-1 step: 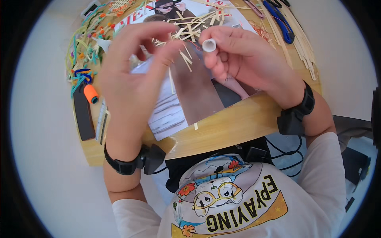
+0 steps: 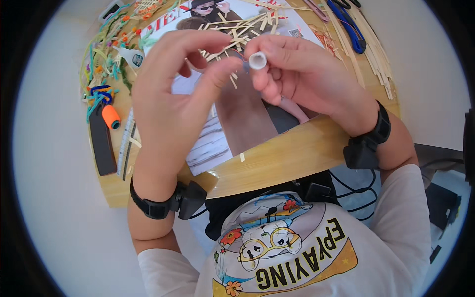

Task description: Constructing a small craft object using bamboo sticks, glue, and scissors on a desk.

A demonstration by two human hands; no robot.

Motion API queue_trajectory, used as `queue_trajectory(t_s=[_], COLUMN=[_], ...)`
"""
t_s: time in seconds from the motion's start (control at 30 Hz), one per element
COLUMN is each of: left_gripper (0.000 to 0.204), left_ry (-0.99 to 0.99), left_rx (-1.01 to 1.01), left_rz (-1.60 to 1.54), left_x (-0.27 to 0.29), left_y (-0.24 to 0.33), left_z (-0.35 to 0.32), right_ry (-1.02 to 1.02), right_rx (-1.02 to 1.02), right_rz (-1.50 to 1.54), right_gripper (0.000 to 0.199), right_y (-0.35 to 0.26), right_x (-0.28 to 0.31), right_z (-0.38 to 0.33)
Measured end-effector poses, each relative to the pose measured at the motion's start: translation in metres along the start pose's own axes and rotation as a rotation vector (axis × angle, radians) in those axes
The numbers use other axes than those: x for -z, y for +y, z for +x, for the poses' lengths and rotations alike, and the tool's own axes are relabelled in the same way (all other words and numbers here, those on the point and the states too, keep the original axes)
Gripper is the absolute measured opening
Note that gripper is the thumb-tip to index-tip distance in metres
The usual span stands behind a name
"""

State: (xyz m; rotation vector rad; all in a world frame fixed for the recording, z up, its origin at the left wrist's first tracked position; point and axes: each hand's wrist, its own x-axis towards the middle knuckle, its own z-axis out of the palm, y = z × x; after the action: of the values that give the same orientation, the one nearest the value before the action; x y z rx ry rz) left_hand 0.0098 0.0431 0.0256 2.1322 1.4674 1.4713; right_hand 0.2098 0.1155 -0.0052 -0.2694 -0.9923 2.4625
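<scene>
My right hand (image 2: 316, 72) grips a small white hollow tube (image 2: 258, 61) between thumb and fingers, its round open end facing me. Close by on the left, my left hand (image 2: 170, 96) has thumb and forefinger spread, the fingertips just short of the tube. I see nothing held in it. Both hands are raised over a printed poster sheet (image 2: 245, 119). Beyond them on that sheet lies a loose pile of short pale wooden strips (image 2: 242, 30), partly hidden by my fingers.
At left are a white glue bottle (image 2: 131, 57), tangled coloured yarn (image 2: 101, 64), an orange thread spool (image 2: 111, 117), a dark flat bar (image 2: 103, 148) and a ruler (image 2: 125, 148). To the right lie a blue utility knife (image 2: 352, 29), long wooden strips (image 2: 380, 64) and red thread (image 2: 327, 42).
My left hand has moved right, its fingertips nearer the white tube. More of the glue bottle shows beside it. The tube in my right hand has shifted slightly left and down.
</scene>
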Motion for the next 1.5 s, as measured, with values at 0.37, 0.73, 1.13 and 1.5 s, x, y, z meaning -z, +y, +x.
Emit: queue_trajectory(t_s=[0.37, 0.73, 1.13, 1.5], left_gripper=[0.024, 0.021, 0.014, 0.015], left_ry=[-0.129, -0.154, -0.218, -0.171], left_rx=[-0.281, -0.441, -0.163, -0.017], left_rz=[0.065, 0.176, 0.07, -0.121], left_x=[-0.009, -0.007, -0.012, -0.003], left_y=[-0.006, -0.013, -0.008, -0.013], left_z=[-0.005, 0.0, -0.006, -0.007], right_ry=[0.054, 0.039, 0.024, 0.065], right_rx=[0.059, 0.025, -0.004, 0.084], right_rz=[-0.014, -0.06, -0.153, -0.185], right_gripper=[0.023, 0.026, 0.029, 0.032], right_y=[0.01, 0.011, 0.017, 0.014], right_x=[-0.002, -0.006, -0.006, -0.012], right_z=[0.001, 0.0, 0.002, 0.002])
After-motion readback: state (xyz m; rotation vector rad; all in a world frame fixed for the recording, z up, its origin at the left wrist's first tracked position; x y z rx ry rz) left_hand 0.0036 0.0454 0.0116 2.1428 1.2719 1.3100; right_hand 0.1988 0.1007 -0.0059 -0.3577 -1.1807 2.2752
